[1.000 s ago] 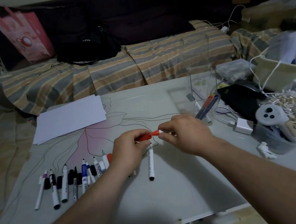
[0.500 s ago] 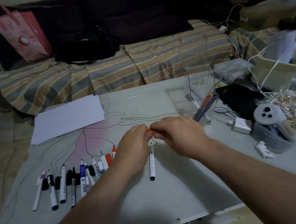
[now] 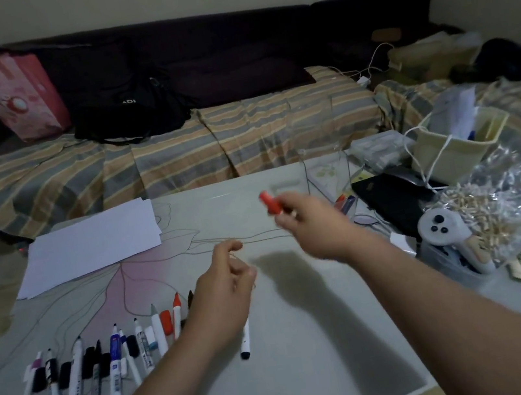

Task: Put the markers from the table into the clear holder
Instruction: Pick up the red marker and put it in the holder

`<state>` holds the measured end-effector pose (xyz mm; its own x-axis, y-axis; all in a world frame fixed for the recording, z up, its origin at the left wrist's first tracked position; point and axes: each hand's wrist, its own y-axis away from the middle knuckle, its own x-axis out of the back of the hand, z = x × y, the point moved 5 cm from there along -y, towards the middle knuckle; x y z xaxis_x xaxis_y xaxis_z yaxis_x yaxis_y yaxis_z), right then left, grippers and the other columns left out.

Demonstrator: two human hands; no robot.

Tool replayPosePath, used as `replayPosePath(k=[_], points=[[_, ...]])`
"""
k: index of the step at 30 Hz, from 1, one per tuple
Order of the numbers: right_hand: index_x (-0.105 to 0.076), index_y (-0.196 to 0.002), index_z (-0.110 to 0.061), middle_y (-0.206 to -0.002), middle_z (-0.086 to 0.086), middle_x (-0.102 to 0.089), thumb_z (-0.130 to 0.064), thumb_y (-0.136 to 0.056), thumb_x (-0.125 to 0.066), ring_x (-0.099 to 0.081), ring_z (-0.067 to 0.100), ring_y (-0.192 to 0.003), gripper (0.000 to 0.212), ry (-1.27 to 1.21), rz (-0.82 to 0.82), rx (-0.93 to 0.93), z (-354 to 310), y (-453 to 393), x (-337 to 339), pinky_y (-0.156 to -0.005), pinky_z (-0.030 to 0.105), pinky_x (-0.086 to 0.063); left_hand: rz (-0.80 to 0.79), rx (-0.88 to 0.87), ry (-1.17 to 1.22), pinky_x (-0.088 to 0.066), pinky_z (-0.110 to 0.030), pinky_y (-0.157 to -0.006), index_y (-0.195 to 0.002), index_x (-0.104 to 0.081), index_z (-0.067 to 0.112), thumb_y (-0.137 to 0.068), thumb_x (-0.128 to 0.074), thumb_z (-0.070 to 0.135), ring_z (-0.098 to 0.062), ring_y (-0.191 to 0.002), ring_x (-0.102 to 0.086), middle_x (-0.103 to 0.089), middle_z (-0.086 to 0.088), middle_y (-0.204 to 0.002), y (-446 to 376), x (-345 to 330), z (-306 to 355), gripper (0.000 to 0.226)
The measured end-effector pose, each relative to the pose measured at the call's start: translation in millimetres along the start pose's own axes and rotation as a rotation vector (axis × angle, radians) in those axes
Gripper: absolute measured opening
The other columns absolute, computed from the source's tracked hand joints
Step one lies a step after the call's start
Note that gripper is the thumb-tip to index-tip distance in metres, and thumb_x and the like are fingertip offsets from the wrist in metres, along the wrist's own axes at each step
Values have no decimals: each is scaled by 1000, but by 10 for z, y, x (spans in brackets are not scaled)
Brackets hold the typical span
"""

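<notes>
1. Right hand [image 3: 311, 223]: raised above the counter [image 3: 309, 343], fingers pinched round a red marker [image 3: 270, 202], a short glossy cylinder, motion-blurred, its cap end pointing up and left.
2. Left hand [image 3: 226, 291]: lower and nearer, fingers loosely curled with thumb and forefinger close together; it grasps nothing visible.
3. Clear holder [image 3: 326, 166]: a thin-walled transparent box near the counter's far right corner, hard to trace against the background; a few markers lean inside its lower part.
4. Row of markers [image 3: 107, 358]: slim white barrels with black, blue and red caps, lying side by side at the near left; one white marker [image 3: 245, 339] lies apart, partly under the left wrist.
5. The smooth, pale counter centre, printed with thin curved lines, lies open between the hands and the holder.
6. White paper sheets [image 3: 92, 244] occupy the far left; a black case [image 3: 396, 199], a white controller [image 3: 441, 230] and crinkled plastic bags [image 3: 510, 209] crowd the right edge beside the holder.
</notes>
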<state>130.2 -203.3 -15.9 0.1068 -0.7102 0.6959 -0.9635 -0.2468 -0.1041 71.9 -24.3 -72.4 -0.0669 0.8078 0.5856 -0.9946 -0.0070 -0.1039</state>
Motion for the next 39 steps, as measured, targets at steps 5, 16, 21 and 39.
replayPosePath(k=[5, 16, 21, 39], points=[[-63, -111, -30, -103, -14, -63, -32, -101, -60, -61, 2, -92, 11, -165, 658, -67, 213, -58, 865, -81, 29, -55, -69, -63, -190, -46, -21, -80, -106, -61, 41, -97, -56, 24, 2, -93, -56, -59, 19, -99, -16, -134, -163, 20], [-34, -124, -35, -94, 7, -66, -23, -101, -54, -56, 32, -75, 32, 478, 412, -170, 769, -136, 442, -55, 40, -46, -143, -47, -567, -43, -29, -92, -111, -73, 36, -94, -55, 16, -16, -111, -53, -68, 13, -115, -175, -128, -484, 33], [-43, -132, -30, -120, 10, -57, -24, -100, -51, -57, 34, -91, 33, 511, 400, -167, 801, -116, 381, -67, 40, -46, -42, 56, -728, -46, -36, -91, -117, -70, 39, -85, -61, 3, -23, -111, -50, -67, 6, -116, -263, 191, -670, 49], [-62, -100, -22, -113, 16, -61, -51, -94, -57, -60, 37, -107, 30, 589, -462, -29, 357, 361, -1454, -79, 39, -48, -43, 110, -909, -38, -38, -85, -106, -75, 34, -81, -59, 63, -26, -107, -48, -58, 2, -106, -134, 127, -825, 41]])
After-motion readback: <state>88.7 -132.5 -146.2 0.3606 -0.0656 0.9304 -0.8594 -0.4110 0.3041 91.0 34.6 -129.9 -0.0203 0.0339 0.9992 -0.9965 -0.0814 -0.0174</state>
